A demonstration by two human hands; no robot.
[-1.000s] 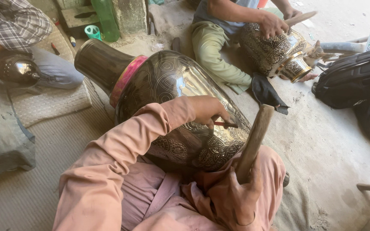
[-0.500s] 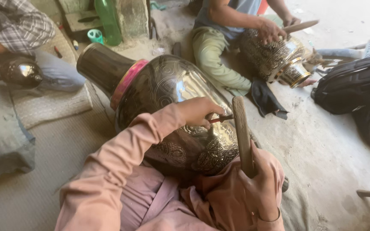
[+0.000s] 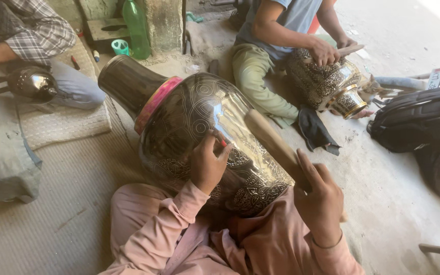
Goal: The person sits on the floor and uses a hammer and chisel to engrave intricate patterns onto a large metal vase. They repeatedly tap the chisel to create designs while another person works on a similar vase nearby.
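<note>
Your fingers on the left hand [image 3: 207, 165] pinch a small tool [image 3: 222, 143] against the side of the big engraved vase [image 3: 199, 127]. The right hand [image 3: 319, 196] is closed around a wooden stick [image 3: 273, 142], just to the tool's right. The vase lies tilted across your lap, neck pointing up-left, over a woven mat [image 3: 52, 203]; another person [image 3: 281, 30] works nearby.

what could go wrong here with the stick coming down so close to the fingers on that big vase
The left hand pinches a small red-tipped tool against the large engraved vase, right where the wooden stick in the right hand points; a miss could hit fingers. The vase lies tilted across the lap, so a blow might roll it.
</note>
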